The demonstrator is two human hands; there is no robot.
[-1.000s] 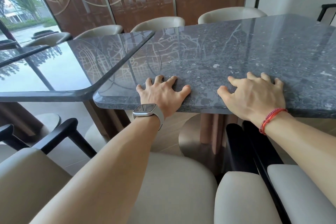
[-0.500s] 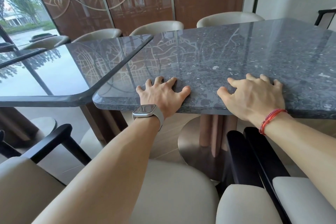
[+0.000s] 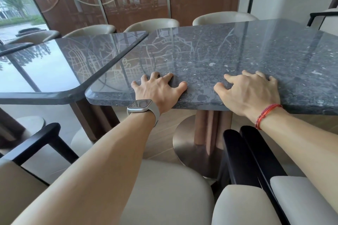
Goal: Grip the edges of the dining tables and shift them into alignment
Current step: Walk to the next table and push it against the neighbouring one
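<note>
Since the earlier frames the right-hand stone bench [image 3: 237,56] has swung slightly, its left edge now closer to the left-hand bench [image 3: 54,67], though the near edges are still out of line and the gap widens toward the near corners. Pale chairs [image 3: 224,18] line the far edges. The left hand [image 3: 161,89] and right hand [image 3: 250,91] press on the right-hand bench's near edge, fingers [image 3: 169,76] spread, grasping that edge.

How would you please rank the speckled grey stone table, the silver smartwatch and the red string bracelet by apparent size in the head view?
1. Speckled grey stone table, by far the largest.
2. Silver smartwatch.
3. Red string bracelet, slimmer, though similar in span to the watch.
</note>
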